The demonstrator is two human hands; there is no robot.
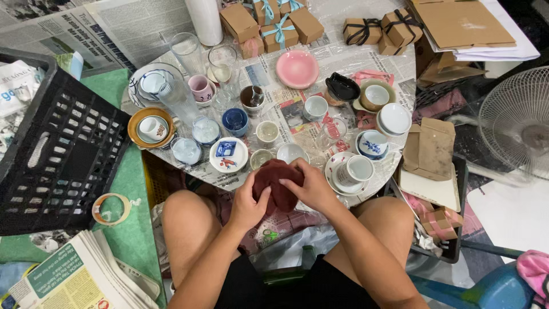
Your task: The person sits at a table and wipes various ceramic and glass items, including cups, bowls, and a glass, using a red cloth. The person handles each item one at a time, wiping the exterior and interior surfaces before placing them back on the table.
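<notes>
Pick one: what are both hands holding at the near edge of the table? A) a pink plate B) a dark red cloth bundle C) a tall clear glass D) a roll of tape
B: the left hand and right hand both clasp the dark red cloth bundle at the near edge of the table; whatever it wraps is hidden.

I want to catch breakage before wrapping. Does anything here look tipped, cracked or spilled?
Nothing stands out. The cups, saucers and glasses on the newspaper-covered table sit upright, with no visible chips or spills. The left hand and right hand grip a dark red cloth, which hides whatever it wraps.
</notes>
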